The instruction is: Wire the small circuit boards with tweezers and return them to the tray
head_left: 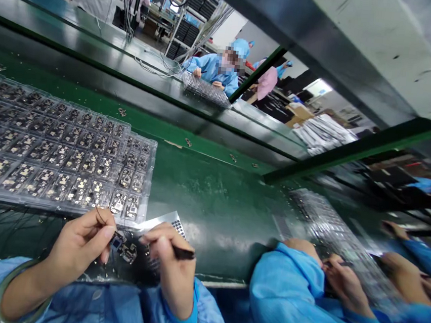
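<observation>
My left hand (85,238) is pinched closed at the front of the bench, and a thin dark wire (99,215) sticks up from its fingers. Right at those fingertips is a small electronic part (116,242) with a bluish square face. A small circuit board (129,253) lies just beside it. My right hand (171,259) is closed round a slim black pen-like tool (184,253); its tip is hidden by the fingers. Behind that hand lies a white sheet with rows of black squares (178,225), partly covered.
Stacked clear trays (62,164) full of circuit boards fill the left of the green bench (211,202). Dark wires (3,230) lie in front of them. A co-worker's blue sleeve (287,290) and blurred trays (338,229) are close on the right. A green post (353,152) slants above.
</observation>
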Demonstrator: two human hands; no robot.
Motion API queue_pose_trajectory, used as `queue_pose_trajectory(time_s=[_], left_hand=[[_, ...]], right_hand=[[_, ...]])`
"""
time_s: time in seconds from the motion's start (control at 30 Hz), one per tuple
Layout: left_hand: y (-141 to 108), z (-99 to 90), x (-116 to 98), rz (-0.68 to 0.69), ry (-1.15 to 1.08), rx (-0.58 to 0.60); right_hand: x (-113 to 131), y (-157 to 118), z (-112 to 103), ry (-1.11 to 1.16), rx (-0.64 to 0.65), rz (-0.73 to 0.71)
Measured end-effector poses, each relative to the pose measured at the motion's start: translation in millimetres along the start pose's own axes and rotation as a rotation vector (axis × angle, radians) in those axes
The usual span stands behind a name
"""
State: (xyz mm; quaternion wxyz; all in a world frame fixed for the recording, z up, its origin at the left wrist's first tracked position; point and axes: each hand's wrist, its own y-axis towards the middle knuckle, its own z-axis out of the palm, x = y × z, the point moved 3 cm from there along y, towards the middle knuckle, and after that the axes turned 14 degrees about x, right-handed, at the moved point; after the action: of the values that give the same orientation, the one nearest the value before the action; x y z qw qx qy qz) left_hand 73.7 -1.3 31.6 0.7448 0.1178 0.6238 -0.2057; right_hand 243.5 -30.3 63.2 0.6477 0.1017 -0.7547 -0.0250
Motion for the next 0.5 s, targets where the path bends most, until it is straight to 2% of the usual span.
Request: queue_pose_trajectory(time_s=[0.1,0.23,0.3,0.5], left_hand=[[-0.8,-2.0,3.4,0.007,0.027,0.087],[0.3,-2.0,1.8,0.107,0.151,0.361],[1.4,0.7,-0.1,0.132,0.252,0.517],[2.5,10.2,-1.5,0.059,0.444,0.807]], right_hand=[[-9.4,-5.3,-22.0,0.067,-0.169,-0.03],[-28.7,-20.3,-41.3,0.149,-0.352,0.078],[-36.3,-27.8,-42.3,0.181,-0.332,0.155],[-46.1,-44.1,-29.1,0.203,-0.265,0.392]])
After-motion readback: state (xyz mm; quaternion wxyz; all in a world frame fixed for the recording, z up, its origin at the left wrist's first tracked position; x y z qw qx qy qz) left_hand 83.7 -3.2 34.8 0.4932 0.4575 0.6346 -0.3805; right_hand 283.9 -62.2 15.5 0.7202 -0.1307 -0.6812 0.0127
